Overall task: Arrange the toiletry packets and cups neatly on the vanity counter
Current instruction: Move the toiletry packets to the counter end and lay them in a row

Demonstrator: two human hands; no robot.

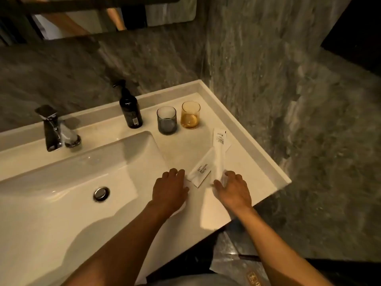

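Head view shows left hand (169,187) flat, fingers spread, beside white "brushing teeth" paper packet (201,170); right hand (233,187) pinching crossed slim white sachet (218,159); best uncrossed, squared parallel on cream table (257,162).

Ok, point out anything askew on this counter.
The white paper toiletry packets lie crossed and overlapping at angles near the counter's front edge, between both hands. The grey glass cup and amber glass cup stand upright, side by side.

At the back edge of my sink (61,182) stand a chrome faucet (52,129) and a dark pump bottle (130,109).
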